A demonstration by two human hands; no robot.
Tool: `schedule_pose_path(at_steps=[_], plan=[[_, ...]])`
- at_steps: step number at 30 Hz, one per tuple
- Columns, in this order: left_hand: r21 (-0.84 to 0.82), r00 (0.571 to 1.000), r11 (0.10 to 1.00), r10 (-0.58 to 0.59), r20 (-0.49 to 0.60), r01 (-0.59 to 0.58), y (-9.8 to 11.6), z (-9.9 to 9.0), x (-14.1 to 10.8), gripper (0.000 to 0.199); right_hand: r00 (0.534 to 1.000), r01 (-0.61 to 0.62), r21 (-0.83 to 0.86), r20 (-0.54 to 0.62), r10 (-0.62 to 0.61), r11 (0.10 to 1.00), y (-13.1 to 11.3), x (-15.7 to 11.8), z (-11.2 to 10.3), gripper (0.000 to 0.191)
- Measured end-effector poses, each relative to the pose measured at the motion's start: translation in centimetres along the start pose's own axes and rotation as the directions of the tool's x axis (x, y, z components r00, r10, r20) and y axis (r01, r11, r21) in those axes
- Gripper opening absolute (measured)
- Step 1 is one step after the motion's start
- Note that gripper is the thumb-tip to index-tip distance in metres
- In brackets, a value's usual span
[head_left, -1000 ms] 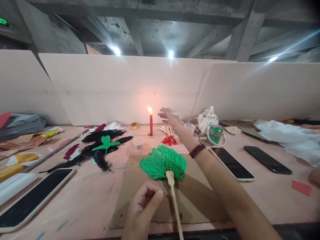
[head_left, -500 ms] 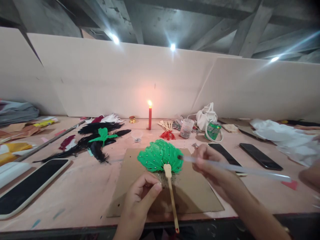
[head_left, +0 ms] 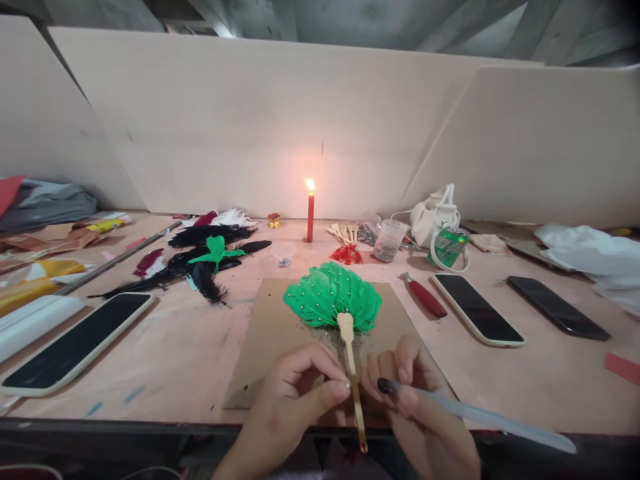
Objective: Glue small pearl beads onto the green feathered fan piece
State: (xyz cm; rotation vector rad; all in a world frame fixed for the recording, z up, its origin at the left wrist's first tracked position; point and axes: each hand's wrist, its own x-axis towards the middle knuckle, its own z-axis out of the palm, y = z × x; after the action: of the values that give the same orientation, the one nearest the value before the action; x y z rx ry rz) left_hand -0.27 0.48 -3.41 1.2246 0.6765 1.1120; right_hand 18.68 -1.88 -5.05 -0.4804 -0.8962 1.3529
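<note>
A green feather fan (head_left: 333,297) dotted with small shiny beads lies on a cardboard sheet (head_left: 255,360), its pale wooden handle (head_left: 350,353) pointing toward me. Left of the handle, my left hand (head_left: 300,400) is closed in a pinch on a tiny pale bead (head_left: 347,385). On the other side, my right hand (head_left: 420,393) is wrapped round a translucent glue stick (head_left: 510,420). The stick's blackened tip points left at the handle and my left fingertips. Both hands are above the near part of the cardboard.
A lit red candle (head_left: 311,217) stands behind the fan. Black feathers (head_left: 210,280) lie to the left, phones (head_left: 477,310) and a red-handled tool (head_left: 425,297) to the right. A plastic cup (head_left: 390,240), a green can (head_left: 449,248) and red-tasselled handles (head_left: 345,243) stand or lie farther back.
My right hand has brought the glue stick from the fan's right edge toward me and left, close to my left hand. My left hand keeps its pinch. The view has tilted down.
</note>
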Motion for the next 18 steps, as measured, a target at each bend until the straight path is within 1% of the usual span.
schedule_pose_path(at_steps=[2,4,7,10,12,14,16,18], plan=[[-0.009,0.998,0.999,-0.047,0.052,0.048,0.27,0.26,0.06,0.03,0.997,-0.052,0.011,0.049,0.051,0.999,-0.08,-0.3,-0.09,0.028],[0.0,0.994,0.998,-0.069,0.085,0.069,0.48,0.47,0.05,0.027,0.994,-0.082,0.021,0.075,0.08,0.996,-0.23,-0.53,-0.01,0.028],[0.02,0.993,0.997,-0.08,0.083,0.078,0.71,0.66,-0.03,0.021,0.995,-0.074,0.019,0.074,0.072,0.997,-0.28,-0.66,0.21,0.029],[0.051,0.995,0.995,-0.085,0.051,0.083,0.77,0.78,-0.08,0.017,0.998,-0.035,-0.017,0.061,0.036,0.999,-0.04,-0.68,0.19,0.024],[0.112,0.999,0.993,-0.046,0.022,0.043,0.71,0.83,-0.09,0.016,0.999,-0.002,-0.035,0.053,0.004,0.999,0.17,-0.7,0.09,0.022],[0.191,0.999,0.981,0.041,0.006,-0.041,0.61,0.86,-0.1,0.015,0.997,0.044,-0.041,0.058,-0.041,0.998,0.33,-0.72,0.04,0.021],[0.267,0.991,0.955,0.134,0.013,-0.132,0.5,0.88,-0.12,0.014,0.993,0.093,-0.045,0.078,-0.089,0.995,0.41,-0.67,0.09,0.02],[0.312,0.98,0.93,0.196,0.025,-0.194,0.43,0.89,-0.14,0.013,0.988,0.125,-0.05,0.097,-0.12,0.991,0.46,-0.56,0.18,0.019]])
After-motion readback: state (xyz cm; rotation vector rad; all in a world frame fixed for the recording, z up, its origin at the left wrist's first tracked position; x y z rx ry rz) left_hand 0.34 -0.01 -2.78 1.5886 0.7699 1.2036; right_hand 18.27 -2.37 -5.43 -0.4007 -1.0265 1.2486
